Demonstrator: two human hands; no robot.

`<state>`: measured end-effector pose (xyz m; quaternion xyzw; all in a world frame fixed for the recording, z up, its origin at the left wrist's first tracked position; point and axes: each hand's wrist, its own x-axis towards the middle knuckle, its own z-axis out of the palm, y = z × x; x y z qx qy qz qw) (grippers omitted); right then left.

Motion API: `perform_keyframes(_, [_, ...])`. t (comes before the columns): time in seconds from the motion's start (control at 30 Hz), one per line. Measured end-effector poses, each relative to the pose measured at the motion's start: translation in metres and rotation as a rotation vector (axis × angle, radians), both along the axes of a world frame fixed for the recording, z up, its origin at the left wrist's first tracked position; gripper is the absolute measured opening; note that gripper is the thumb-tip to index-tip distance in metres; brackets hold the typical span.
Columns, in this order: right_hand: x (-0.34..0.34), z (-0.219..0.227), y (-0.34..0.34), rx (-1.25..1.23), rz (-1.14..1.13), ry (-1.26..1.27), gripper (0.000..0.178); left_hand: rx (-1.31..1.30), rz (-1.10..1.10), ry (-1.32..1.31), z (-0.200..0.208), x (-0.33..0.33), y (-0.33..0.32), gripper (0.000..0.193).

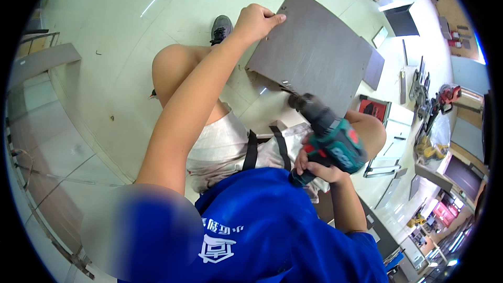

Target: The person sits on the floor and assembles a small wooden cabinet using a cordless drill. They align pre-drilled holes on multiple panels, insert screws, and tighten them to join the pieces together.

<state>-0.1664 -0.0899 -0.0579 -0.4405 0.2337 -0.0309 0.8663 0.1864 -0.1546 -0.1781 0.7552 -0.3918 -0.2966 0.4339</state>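
Observation:
My left hand [258,23] grips the upper left edge of a grey board [319,44], thumb lying on its face. The board stands between my knees, tilted, with a few small holes along its left edge. My right hand [320,169] is wrapped round the handle of a green and black cordless drill [335,141]. The drill's bit [287,86] points up and left, at the board's lower left edge. Whether the bit touches the board I cannot tell.
My shoe [221,28] rests on the pale tiled floor left of the board. A red and black case [374,108] lies at the right, near my knee. Farther right are a red power tool [449,96] and loose panels. Another grey board [47,63] is at the far left.

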Motion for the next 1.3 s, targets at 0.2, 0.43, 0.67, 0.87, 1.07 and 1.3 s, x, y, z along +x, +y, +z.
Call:
perform_keyframes(0.2, [0.049, 0.080, -0.152, -0.613, 0.157, 0.056, 0.070, 0.009, 0.017, 0.128, 0.018, -0.009, 0.010, 0.042])
perform_keyframes(0.43, [0.169, 0.119, -0.250, -0.934, 0.603, 0.432, 0.040, -0.014, 0.079, 0.138, 0.010, -0.013, 0.009, 0.041])
perform_keyframes(0.67, [0.227, 0.112, -0.257, -1.036, 0.850, 0.585, 0.062, -0.022, 0.082, 0.197, 0.012, -0.015, 0.015, 0.039])
perform_keyframes(0.87, [0.239, 0.119, -0.260, -1.111, 0.925, 0.666, 0.063, -0.029, 0.084, 0.100, 0.011, -0.020, 0.011, 0.041])
perform_keyframes(1.07, [0.230, 0.112, -0.264, -1.109, 0.915, 0.647, 0.065, -0.041, 0.061, 0.069, 0.007, -0.021, 0.007, 0.041])
perform_keyframes(1.3, [0.224, 0.106, -0.262, -1.089, 0.901, 0.615, 0.064, -0.047, 0.096, 0.149, 0.007, -0.011, 0.013, 0.040])
